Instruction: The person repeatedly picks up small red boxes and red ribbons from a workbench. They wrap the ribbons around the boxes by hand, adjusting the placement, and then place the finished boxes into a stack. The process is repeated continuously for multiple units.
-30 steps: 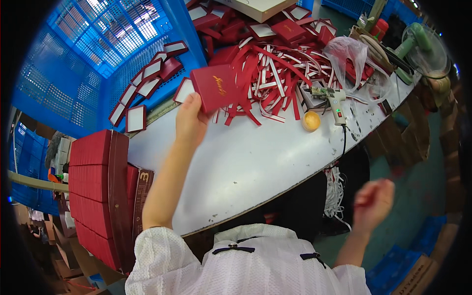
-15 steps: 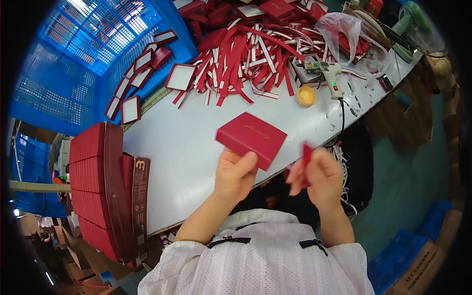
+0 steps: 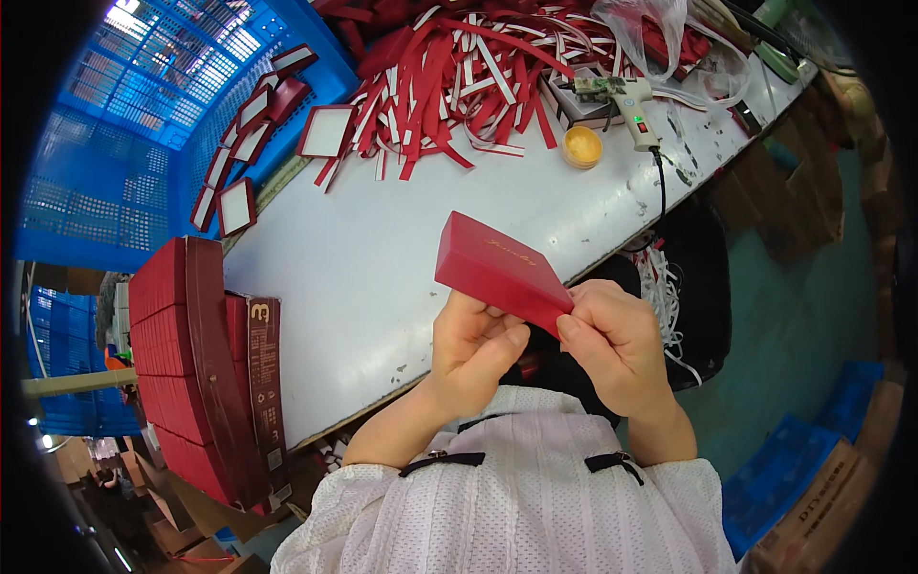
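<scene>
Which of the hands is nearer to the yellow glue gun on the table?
Right. The right hand grips the red box's near corner, below the glue gun. The left hand holds the box's underside, farther to the left.

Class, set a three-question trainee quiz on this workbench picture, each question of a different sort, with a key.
1. True or false: both hands hold the red box above the table edge.
2. Which lies nearest the glue gun? A) small yellow tub B) blue crate C) stack of red boxes
3. Fill in: the heap of red and white strips lies on the white ____.

Key: 1 true, left hand and right hand; 2 A; 3 table.
</scene>
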A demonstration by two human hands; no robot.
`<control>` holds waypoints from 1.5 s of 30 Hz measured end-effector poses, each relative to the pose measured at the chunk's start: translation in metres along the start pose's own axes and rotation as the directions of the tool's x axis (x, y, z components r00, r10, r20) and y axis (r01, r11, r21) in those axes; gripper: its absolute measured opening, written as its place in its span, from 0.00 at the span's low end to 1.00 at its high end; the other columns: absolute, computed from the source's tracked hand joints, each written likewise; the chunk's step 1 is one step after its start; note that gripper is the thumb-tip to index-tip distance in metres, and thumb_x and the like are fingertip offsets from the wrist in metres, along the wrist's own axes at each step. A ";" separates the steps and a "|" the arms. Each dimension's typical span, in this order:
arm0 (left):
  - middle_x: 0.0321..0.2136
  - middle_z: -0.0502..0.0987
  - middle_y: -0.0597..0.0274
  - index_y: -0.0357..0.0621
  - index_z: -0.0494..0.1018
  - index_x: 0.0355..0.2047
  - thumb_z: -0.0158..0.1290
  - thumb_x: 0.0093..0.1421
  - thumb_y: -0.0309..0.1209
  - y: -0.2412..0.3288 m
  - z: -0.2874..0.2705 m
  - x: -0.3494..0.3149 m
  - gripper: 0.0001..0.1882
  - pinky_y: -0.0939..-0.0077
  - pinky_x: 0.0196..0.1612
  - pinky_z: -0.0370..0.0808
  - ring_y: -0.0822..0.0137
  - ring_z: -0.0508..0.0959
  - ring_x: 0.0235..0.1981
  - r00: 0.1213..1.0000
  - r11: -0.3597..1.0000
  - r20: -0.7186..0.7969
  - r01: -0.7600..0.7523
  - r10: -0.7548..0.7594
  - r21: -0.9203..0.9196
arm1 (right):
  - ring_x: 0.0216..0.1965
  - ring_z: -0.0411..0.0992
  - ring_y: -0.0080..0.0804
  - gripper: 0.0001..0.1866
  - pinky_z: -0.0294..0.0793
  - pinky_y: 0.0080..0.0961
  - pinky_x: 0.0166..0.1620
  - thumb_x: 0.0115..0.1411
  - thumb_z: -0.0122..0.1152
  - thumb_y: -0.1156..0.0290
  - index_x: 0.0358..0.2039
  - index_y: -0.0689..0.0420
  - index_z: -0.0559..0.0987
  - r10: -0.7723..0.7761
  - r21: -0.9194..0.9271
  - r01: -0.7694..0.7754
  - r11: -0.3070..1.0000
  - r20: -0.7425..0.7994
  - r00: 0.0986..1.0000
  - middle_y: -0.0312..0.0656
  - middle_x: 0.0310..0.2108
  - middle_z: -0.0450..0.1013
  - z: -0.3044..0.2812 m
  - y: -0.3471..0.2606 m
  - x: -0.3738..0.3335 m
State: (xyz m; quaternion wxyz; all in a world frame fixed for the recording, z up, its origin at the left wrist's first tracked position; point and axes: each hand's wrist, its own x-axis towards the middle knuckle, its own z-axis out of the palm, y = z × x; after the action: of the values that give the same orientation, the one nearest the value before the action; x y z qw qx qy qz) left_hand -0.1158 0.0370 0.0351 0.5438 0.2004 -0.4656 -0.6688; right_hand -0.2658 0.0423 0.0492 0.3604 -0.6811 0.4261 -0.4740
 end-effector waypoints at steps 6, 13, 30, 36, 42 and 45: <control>0.36 0.68 0.54 0.33 0.60 0.39 0.40 0.49 0.14 0.000 0.006 0.002 0.14 0.77 0.39 0.68 0.69 0.70 0.37 0.998 0.994 -0.037 -0.044 0.048 0.102 | 0.14 0.58 0.33 0.10 0.56 0.25 0.22 0.44 0.51 0.79 0.11 0.59 0.63 -0.024 0.020 0.024 1.000 0.013 1.000 0.39 0.10 0.59 0.000 -0.003 0.001; 0.34 0.69 0.56 0.34 0.62 0.35 0.40 0.53 0.18 -0.003 0.007 0.005 0.08 0.79 0.37 0.69 0.71 0.71 0.35 0.987 0.997 -0.157 -0.013 0.026 0.083 | 0.14 0.59 0.34 0.08 0.57 0.26 0.22 0.44 0.51 0.79 0.13 0.59 0.65 -0.013 -0.006 0.014 1.000 0.031 0.999 0.39 0.11 0.59 -0.001 -0.002 0.001; 0.38 0.67 0.51 0.34 0.61 0.39 0.38 0.55 0.26 -0.008 0.002 0.009 0.12 0.67 0.40 0.71 0.63 0.71 0.38 0.948 0.977 -0.317 -0.034 -0.035 -0.211 | 0.16 0.64 0.27 0.05 0.61 0.19 0.22 0.44 0.55 0.76 0.19 0.61 0.69 0.245 -0.009 -0.245 0.969 0.069 0.967 0.40 0.15 0.66 -0.016 0.002 0.009; 0.41 0.65 0.46 0.34 0.60 0.41 0.37 0.56 0.28 -0.002 -0.013 0.005 0.14 0.61 0.46 0.66 0.57 0.67 0.44 0.937 0.753 -0.283 -0.032 -0.207 -0.657 | 0.19 0.69 0.21 0.08 0.66 0.14 0.22 0.43 0.56 0.81 0.27 0.62 0.73 0.045 0.051 -0.045 0.998 0.007 0.999 0.39 0.20 0.71 -0.019 0.011 0.013; 0.41 0.65 0.44 0.31 0.62 0.38 0.34 0.57 0.27 0.011 -0.027 0.004 0.12 0.54 0.47 0.63 0.54 0.66 0.45 0.944 0.424 -0.227 -0.108 -0.241 -0.899 | 0.19 0.69 0.20 0.07 0.66 0.13 0.23 0.43 0.55 0.81 0.26 0.63 0.74 0.085 0.032 -0.083 0.996 -0.089 0.992 0.40 0.21 0.71 -0.024 0.012 0.015; 0.40 0.66 0.44 0.31 0.62 0.37 0.34 0.57 0.27 0.014 -0.025 0.002 0.13 0.53 0.47 0.63 0.53 0.66 0.45 0.945 0.372 -0.198 -0.092 -0.260 -0.924 | 0.19 0.68 0.20 0.06 0.66 0.13 0.23 0.44 0.55 0.81 0.26 0.63 0.74 0.123 0.062 -0.116 0.991 -0.111 0.986 0.40 0.21 0.71 -0.018 0.013 0.017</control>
State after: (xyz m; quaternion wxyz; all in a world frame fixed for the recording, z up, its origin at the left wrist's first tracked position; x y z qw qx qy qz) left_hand -0.0899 0.0252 0.0358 0.5927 -0.0112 0.0907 -0.8003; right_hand -0.2832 0.0201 0.0483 0.3817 -0.6158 0.4730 -0.5014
